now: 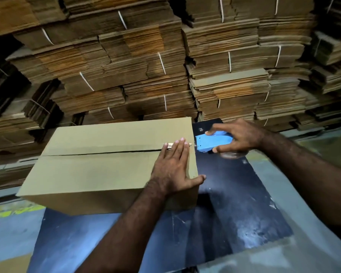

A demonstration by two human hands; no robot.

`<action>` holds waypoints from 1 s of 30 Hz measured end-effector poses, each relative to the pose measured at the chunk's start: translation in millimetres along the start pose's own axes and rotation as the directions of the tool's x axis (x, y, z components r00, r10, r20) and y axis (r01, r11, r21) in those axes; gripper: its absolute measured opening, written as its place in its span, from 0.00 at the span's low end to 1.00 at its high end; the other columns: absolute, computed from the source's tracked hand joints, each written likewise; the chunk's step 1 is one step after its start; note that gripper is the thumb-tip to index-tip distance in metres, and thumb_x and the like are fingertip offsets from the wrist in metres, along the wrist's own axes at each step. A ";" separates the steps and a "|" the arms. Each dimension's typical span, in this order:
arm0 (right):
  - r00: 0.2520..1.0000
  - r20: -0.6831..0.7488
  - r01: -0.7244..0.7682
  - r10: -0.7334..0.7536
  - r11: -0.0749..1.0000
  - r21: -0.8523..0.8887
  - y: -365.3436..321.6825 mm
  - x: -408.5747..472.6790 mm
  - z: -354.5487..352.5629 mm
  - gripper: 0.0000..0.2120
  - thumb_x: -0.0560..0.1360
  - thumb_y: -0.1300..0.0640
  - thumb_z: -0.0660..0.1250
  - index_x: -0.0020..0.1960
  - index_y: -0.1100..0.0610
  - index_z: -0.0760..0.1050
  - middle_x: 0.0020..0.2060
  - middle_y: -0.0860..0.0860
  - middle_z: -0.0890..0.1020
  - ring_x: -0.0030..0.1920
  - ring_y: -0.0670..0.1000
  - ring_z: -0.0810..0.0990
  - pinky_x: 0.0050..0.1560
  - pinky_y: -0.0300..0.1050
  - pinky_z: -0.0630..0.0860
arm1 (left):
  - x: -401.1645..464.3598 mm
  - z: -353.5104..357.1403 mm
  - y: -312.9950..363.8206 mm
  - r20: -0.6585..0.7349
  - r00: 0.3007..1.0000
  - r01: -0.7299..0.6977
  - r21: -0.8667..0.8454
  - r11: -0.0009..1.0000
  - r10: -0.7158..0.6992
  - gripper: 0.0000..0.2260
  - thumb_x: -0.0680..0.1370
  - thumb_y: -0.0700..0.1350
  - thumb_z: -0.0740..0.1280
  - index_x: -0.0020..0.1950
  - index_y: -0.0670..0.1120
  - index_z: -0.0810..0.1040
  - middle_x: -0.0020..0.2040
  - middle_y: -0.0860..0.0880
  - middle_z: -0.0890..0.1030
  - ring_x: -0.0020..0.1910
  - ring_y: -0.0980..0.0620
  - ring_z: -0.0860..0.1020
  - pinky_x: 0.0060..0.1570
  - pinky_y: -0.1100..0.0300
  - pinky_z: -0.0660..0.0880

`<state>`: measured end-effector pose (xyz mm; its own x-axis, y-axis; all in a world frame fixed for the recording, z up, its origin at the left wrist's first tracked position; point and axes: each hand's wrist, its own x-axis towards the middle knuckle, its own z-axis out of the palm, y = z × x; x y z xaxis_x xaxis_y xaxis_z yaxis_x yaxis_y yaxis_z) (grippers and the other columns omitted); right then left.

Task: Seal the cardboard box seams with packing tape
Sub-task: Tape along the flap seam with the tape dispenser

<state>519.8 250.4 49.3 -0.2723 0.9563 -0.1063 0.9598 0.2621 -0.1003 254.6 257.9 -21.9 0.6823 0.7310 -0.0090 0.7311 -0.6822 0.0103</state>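
Cardboard box (pixel 98 168) lies plain brown, 2 flaps closed, centre seam untaped.

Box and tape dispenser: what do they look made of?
Box: tan corrugated cardboard by its look, matte, folded flaps meeting at a centre seam. Tape dispenser gripped by the right hand: smooth blue body, likely plastic, with a shiny metal-looking tip.
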 end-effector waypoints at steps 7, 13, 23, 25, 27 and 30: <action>0.999 0.014 -0.051 0.051 0.998 -0.025 8.3 -12.4 4.4 0.38 0.64 0.22 0.52 0.69 0.38 0.66 0.44 0.47 0.78 0.39 0.47 0.77 0.35 0.38 0.68 | -2.8 -0.1 0.5 0.002 1.000 0.003 -0.005 1.000 -0.003 0.51 0.69 0.77 0.42 0.81 0.42 0.45 0.82 0.45 0.43 0.81 0.50 0.42 0.77 0.45 0.38; 0.998 0.025 -0.043 0.049 0.983 -0.181 -2.6 1.0 18.2 0.32 0.70 0.25 0.58 0.69 0.38 0.65 0.49 0.47 0.80 0.43 0.50 0.75 0.41 0.42 0.73 | -0.5 2.7 -0.5 0.000 1.000 -0.018 -0.007 1.000 0.018 0.50 0.72 0.77 0.44 0.81 0.42 0.43 0.82 0.44 0.42 0.80 0.49 0.41 0.77 0.46 0.38; 0.996 -0.024 -0.082 0.081 0.995 -0.051 11.9 -19.0 28.8 0.35 0.68 0.26 0.53 0.70 0.42 0.66 0.52 0.51 0.81 0.42 0.50 0.74 0.34 0.39 0.64 | 0.8 5.1 -2.8 -0.024 0.999 -0.030 0.002 1.000 0.030 0.50 0.71 0.76 0.42 0.81 0.42 0.44 0.82 0.44 0.42 0.81 0.48 0.42 0.78 0.46 0.40; 0.993 -0.011 -0.121 0.120 0.984 -0.127 39.7 -47.7 39.2 0.40 0.66 0.20 0.48 0.70 0.40 0.65 0.52 0.49 0.82 0.44 0.52 0.79 0.37 0.41 0.70 | 0.5 5.2 -3.2 -0.003 0.999 -0.038 -0.008 0.999 0.038 0.50 0.71 0.77 0.41 0.81 0.42 0.43 0.82 0.44 0.41 0.81 0.48 0.42 0.78 0.47 0.40; 0.974 -0.035 -0.227 0.224 0.960 -0.166 64.3 -81.8 50.5 0.42 0.63 0.16 0.44 0.68 0.38 0.65 0.52 0.48 0.83 0.48 0.55 0.82 0.42 0.46 0.77 | 0.0 3.9 -3.2 0.007 0.999 -0.037 -0.010 0.999 0.037 0.51 0.70 0.77 0.41 0.81 0.42 0.43 0.82 0.44 0.41 0.81 0.48 0.42 0.78 0.47 0.40; 0.924 -0.213 -0.317 0.318 0.948 0.042 65.8 -98.0 43.5 0.36 0.64 0.22 0.60 0.66 0.41 0.70 0.50 0.53 0.85 0.47 0.60 0.83 0.43 0.52 0.79 | 2.2 2.5 -0.8 0.001 0.999 -0.039 0.010 0.999 0.039 0.51 0.71 0.77 0.41 0.81 0.41 0.44 0.82 0.43 0.43 0.81 0.47 0.42 0.78 0.47 0.39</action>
<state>606.7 168.4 10.1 0.0684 0.9944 0.0801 0.9929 -0.0599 -0.1032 255.6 260.0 -24.4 0.7104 0.7037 -0.0095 0.7038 -0.7104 0.0004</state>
